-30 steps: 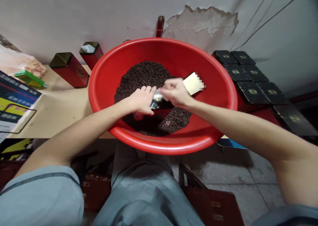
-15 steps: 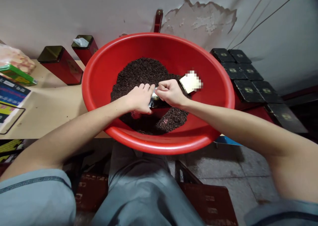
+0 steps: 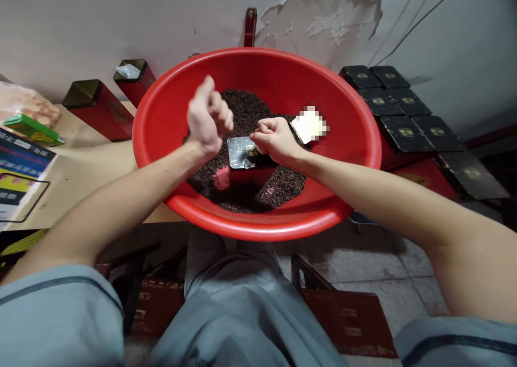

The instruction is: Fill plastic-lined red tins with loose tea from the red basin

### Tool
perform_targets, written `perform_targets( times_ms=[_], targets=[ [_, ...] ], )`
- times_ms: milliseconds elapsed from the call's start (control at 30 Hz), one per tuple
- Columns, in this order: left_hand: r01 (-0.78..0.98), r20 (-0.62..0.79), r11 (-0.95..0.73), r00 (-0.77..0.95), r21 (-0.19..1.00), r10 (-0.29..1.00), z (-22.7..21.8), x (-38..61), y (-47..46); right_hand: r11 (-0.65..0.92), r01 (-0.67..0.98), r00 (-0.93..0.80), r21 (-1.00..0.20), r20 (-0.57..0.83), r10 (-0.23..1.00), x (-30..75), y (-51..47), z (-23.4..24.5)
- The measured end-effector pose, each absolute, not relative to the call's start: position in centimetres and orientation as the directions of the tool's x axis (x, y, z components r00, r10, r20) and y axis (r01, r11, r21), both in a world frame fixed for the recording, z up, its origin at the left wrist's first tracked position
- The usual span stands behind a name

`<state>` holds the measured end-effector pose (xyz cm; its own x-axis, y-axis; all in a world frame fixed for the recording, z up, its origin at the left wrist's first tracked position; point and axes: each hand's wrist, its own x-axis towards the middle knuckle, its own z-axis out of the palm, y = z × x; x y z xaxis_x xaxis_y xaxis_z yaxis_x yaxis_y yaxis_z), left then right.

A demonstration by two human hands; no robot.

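Note:
A big red basin (image 3: 355, 119) holds a heap of dark loose tea leaves (image 3: 246, 106). A red tin (image 3: 246, 168) stands upright in the leaves, its dark top open. My right hand (image 3: 272, 140) is closed at the tin's right rim, pinching something small I cannot make out. My left hand (image 3: 208, 117) is raised above the leaves to the left of the tin, fingers curled in a loose fist. A pale card (image 3: 309, 125) lies on the leaves behind my right hand.
Two tall red tins (image 3: 99, 108) stand on the beige table at left, beside printed packets (image 3: 20, 157). Several black tin lids (image 3: 404, 119) lie at right. A wall stands just behind the basin. My lap and red crates are below.
My left hand has lifted off the tin and risen to the left, uncovering the tin's top. My right hand has stayed at the tin's rim. The view shifted slightly.

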<state>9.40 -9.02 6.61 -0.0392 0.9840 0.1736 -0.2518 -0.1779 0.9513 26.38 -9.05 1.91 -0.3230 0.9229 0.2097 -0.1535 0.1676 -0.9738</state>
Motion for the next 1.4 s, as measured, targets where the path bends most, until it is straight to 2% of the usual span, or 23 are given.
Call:
perform_targets(
  times_ms=[33,100,200,300,567,867,1067,1167,1233,1300,1367,1400],
  targets=[
    [-0.277,0.084,-0.073,0.028,0.958,0.996,6.1,9.9,-9.5,0.158,-0.164,-0.322,-0.974,0.204,0.925,26.4,-9.0,1.9],
    [-0.193,-0.001,0.033,0.161,0.981,0.987,4.8,10.6,-10.5,0.146,-0.173,-0.321,-0.974,0.196,0.927,26.3,-9.0,1.9],
    [-0.089,0.028,-0.004,0.263,0.996,0.964,3.4,10.8,-11.0,0.165,-0.156,-0.322,-0.974,0.208,0.924,26.3,-9.1,1.9],
    [-0.086,0.094,-0.07,0.306,0.994,0.947,3.4,10.5,-10.6,0.201,-0.147,-0.314,-0.969,0.238,0.919,26.2,-9.1,2.1],
    [-0.192,0.015,0.027,0.212,0.981,0.977,4.8,12.0,-9.6,0.169,-0.188,-0.279,-0.968,0.218,0.935,26.1,-8.8,1.9],
    [-0.107,0.07,-0.051,0.181,0.993,0.981,3.3,12.6,-11.4,0.294,-0.083,-0.22,-0.952,0.305,0.927,26.5,-9.5,1.8],
    [-0.12,0.093,-0.077,0.13,0.99,0.987,2.8,12.9,-11.2,0.175,-0.232,-0.145,-0.957,0.212,0.966,26.3,-8.8,0.8],
    [-0.092,0.116,-0.101,0.173,0.991,0.978,2.7,13.0,-10.6,0.197,-0.218,-0.162,-0.956,0.234,0.959,26.1,-8.5,1.0],
    [-0.006,0.17,-0.173,0.215,0.985,0.962,3.0,12.6,-10.1,0.269,-0.13,-0.19,-0.954,0.29,0.938,26.6,-8.2,1.7],
    [0.18,0.261,-0.309,0.247,0.934,0.933,3.7,11.6,-9.8,0.414,0.052,-0.265,-0.909,0.387,0.883,27.9,-7.8,2.5],
    [0.443,0.325,-0.436,0.306,0.784,0.895,4.5,10.2,-9.9,0.556,0.255,-0.435,-0.791,0.42,0.797,29.7,-7.4,2.9],
    [0.568,0.314,-0.47,0.356,0.675,0.88,4.8,9.4,-10.1,0.6,0.337,-0.536,-0.726,0.376,0.756,30.6,-7.2,2.8]
  ],
)
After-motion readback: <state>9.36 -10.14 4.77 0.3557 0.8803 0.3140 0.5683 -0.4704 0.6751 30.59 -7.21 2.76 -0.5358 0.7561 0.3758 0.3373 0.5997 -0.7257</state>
